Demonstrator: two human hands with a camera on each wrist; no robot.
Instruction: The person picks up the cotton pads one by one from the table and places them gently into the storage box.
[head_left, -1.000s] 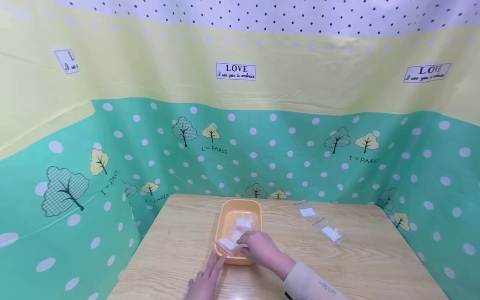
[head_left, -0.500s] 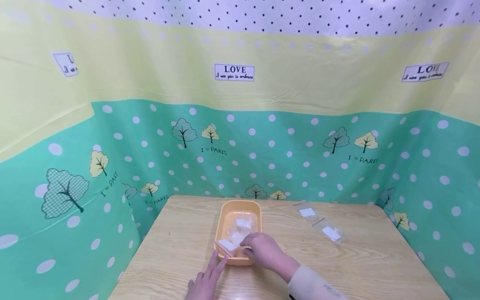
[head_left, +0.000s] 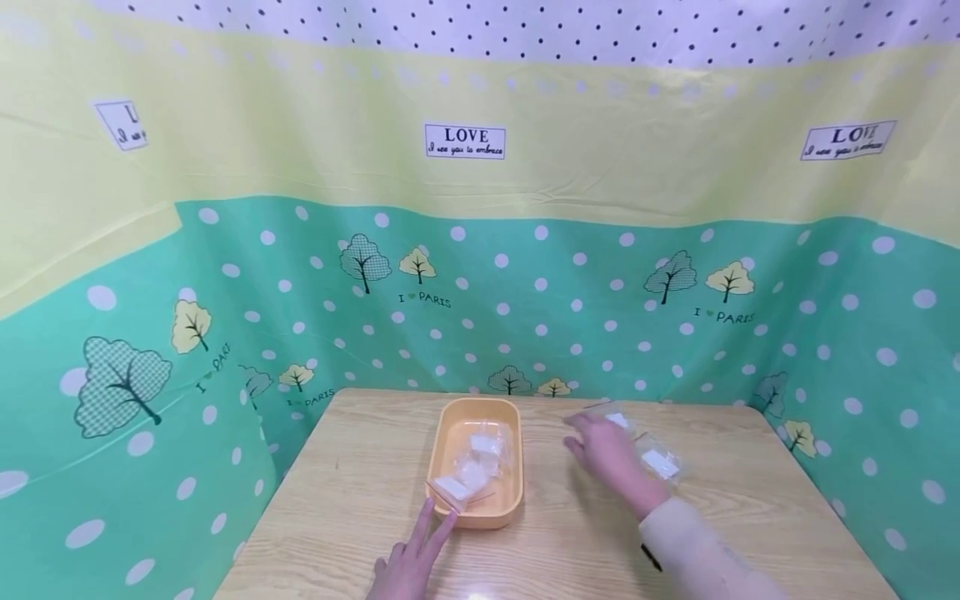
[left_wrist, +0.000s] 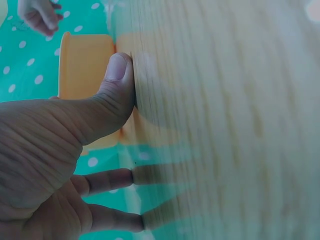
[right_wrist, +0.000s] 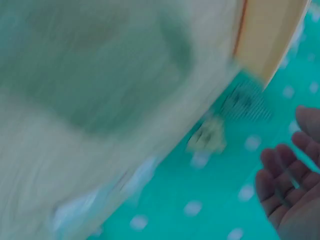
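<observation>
An orange plastic tub (head_left: 517, 492) stands on the wooden table and holds several small clear zip bags (head_left: 451, 487) with white labels or inserts. My left hand (head_left: 408, 560) rests at the tub's near left corner, its fingers straight. In the left wrist view the thumb (left_wrist: 117, 85) and fingertips touch the tabletop. My right hand (head_left: 609, 454) is in the air to the right of the tub, holding nothing, with loosely bent fingers. Just beyond and beside it lie two more zip bags, the farther bag (head_left: 618, 418) partly covered by the hand and the nearer bag (head_left: 660, 463) next to the wrist.
The light wooden table (head_left: 337, 483) reaches back to a green dotted curtain (head_left: 540, 317), which hangs on the left, far and right sides. The right wrist view is blurred by motion.
My right hand has left the bags inside the tub and moved right and away, toward the two bags on the table. The left hand has stayed at the tub's corner.
</observation>
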